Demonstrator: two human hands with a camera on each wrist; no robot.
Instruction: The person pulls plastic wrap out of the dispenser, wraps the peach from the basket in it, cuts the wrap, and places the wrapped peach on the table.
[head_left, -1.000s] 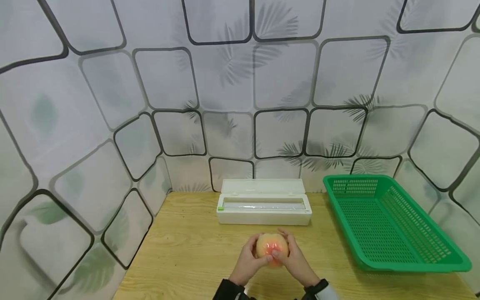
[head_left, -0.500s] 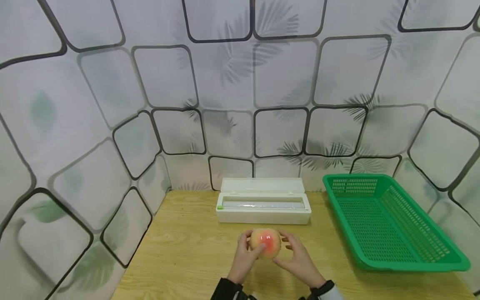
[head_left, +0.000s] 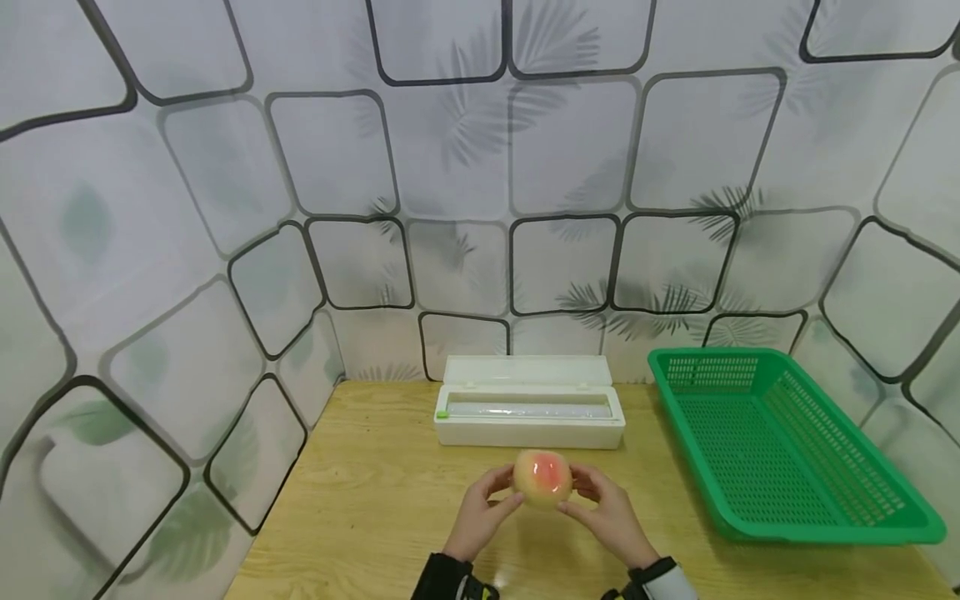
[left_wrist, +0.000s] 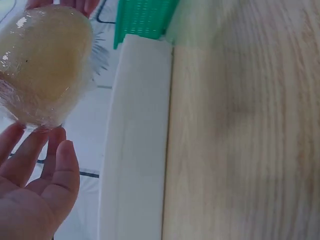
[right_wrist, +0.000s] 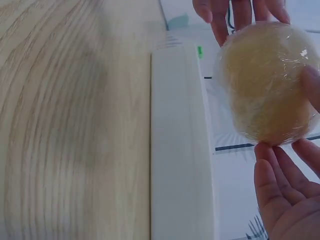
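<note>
A round yellow peach with a red blush is held up over the table between both hands. Clear cling film covers it, and its wrinkles show on the peach in the left wrist view and on the peach in the right wrist view. On one side my left hand grips it with fingertips and thumb. From the opposite side my right hand holds it the same way. Just behind the hands stands a white cling film dispenser, its lid raised and a film roll visible inside.
A green plastic basket stands on the right of the wooden table. Patterned curtain-like walls close off the back and both sides. A small green slider sits at the dispenser's left end.
Both hands turned the peach and shifted it slightly, up from its position a second ago. The right hand came partly off half a second ago and now touches its side again.
</note>
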